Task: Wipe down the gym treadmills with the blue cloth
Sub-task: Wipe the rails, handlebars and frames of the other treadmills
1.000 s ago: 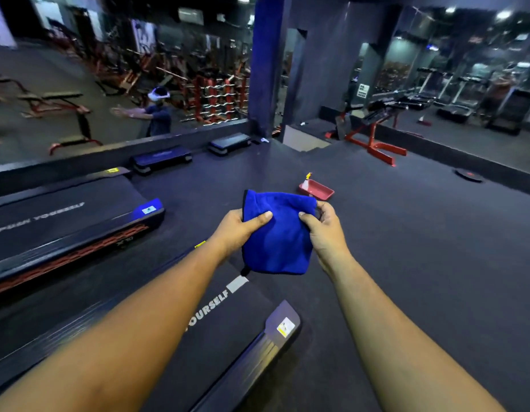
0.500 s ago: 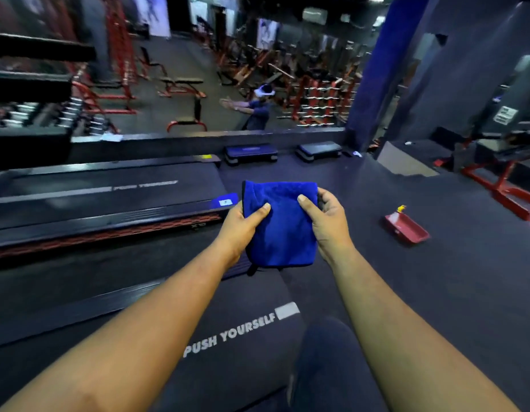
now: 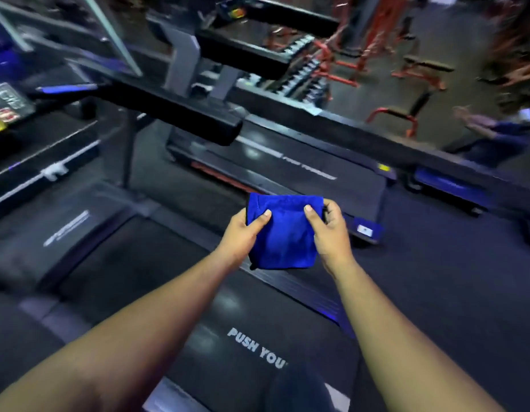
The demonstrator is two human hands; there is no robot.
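Note:
A folded blue cloth (image 3: 283, 233) hangs in front of me, held by both hands. My left hand (image 3: 243, 233) pinches its left edge with the thumb on the front. My right hand (image 3: 327, 230) pinches its right edge the same way. Below the hands lies the black belt of the treadmill (image 3: 168, 292) I stand on, printed "PUSH YOU". Its handrail (image 3: 174, 114) and console (image 3: 8, 108) rise at the upper left. A second treadmill (image 3: 302, 173) lies just beyond the cloth.
A mirror wall at the back reflects red benches (image 3: 406, 84), dumbbell racks and a person (image 3: 495, 129). A blue step platform (image 3: 448, 185) sits on the floor to the right. Dark rubber floor (image 3: 451, 292) spreads out on the right.
The view has swung left, bringing the treadmill handrail and console into sight; the red tray has left the frame. Both hands keep holding the cloth the same way.

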